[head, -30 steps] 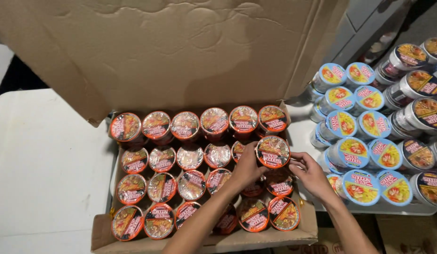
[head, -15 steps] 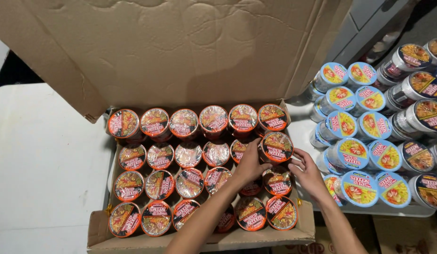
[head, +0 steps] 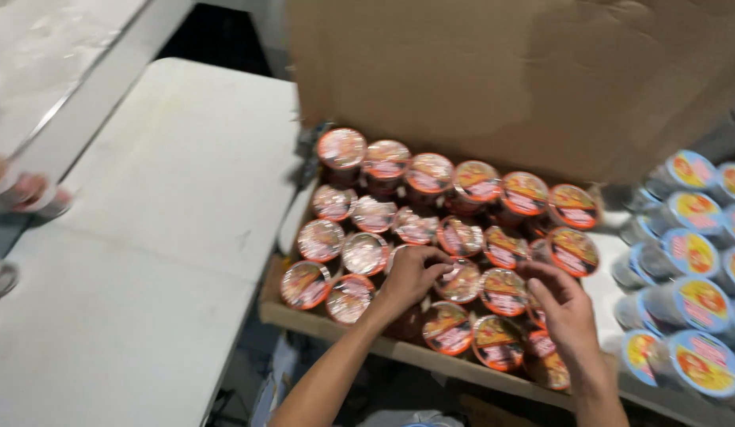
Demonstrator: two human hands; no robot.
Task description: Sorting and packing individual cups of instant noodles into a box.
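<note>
Two hands are working in a cardboard box of orange-lidded cups.
Left hand is curling its fingers on a cup; right hand is hovering, fingers loosely open.

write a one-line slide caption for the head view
Both hands, left hand and right hand, reach among red-lidded cups packed in an open cardboard box, with blue-lidded cups alongside.

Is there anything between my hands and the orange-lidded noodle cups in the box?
Nothing visible. The left hand and right hand are already down among the orange-lidded cups in the cardboard box, whose flap stands behind them.
</note>
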